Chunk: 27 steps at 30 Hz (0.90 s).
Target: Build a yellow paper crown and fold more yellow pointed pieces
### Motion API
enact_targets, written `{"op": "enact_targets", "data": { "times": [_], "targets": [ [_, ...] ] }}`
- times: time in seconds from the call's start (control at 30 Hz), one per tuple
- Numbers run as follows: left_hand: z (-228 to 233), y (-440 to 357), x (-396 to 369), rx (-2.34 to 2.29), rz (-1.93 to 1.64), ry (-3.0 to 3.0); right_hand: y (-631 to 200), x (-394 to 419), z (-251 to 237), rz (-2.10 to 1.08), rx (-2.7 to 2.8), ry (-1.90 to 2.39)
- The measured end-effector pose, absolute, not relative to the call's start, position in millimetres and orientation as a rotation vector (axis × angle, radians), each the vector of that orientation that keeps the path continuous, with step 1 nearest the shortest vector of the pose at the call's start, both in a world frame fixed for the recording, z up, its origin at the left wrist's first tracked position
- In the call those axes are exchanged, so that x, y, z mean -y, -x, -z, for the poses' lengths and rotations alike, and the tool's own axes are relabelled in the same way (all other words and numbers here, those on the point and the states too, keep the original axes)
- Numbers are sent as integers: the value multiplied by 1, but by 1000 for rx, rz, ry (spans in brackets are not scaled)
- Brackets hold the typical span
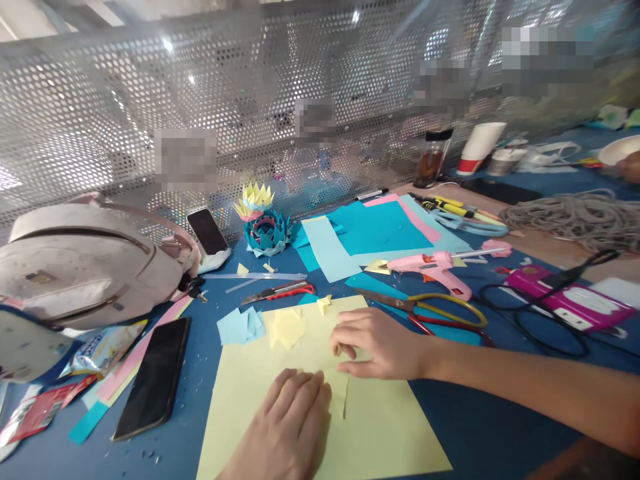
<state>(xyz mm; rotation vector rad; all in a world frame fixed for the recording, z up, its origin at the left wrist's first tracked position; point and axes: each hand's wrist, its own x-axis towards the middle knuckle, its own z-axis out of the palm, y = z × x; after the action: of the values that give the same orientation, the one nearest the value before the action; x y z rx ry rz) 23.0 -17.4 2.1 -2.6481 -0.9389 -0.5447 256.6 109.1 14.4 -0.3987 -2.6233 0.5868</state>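
A large pale yellow sheet lies on the blue table, under both of my hands. My left hand rests on it with fingers together and bent, the tips pressed at a small yellow paper piece. Just above that piece hovers my right hand, fingers curled and a gap showing between thumb and fingers; nothing shows in it. Small yellow squares and light blue squares sit at the sheet's far edge. Scissors lie beyond my right hand, and a red cutter knife is farther back.
A pink glue gun, blue sheets and a paper lotus stand farther back. A phone and a backpack are on the left. At right are a magenta power strip and grey rope.
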Motion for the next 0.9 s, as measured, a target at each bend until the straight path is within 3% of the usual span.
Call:
{"op": "enact_targets", "data": {
  "times": [0.17,0.43,0.9],
  "targets": [
    [2,-31,21,939,649,2468,-250,-93,-12,-767,2613,528],
    [5,-36,24,997,786,2450,-247,-90,-7,-633,2633,611],
    [26,-30,19,1042,940,2466,-245,-86,-1,-770,2483,614]
  ]
}}
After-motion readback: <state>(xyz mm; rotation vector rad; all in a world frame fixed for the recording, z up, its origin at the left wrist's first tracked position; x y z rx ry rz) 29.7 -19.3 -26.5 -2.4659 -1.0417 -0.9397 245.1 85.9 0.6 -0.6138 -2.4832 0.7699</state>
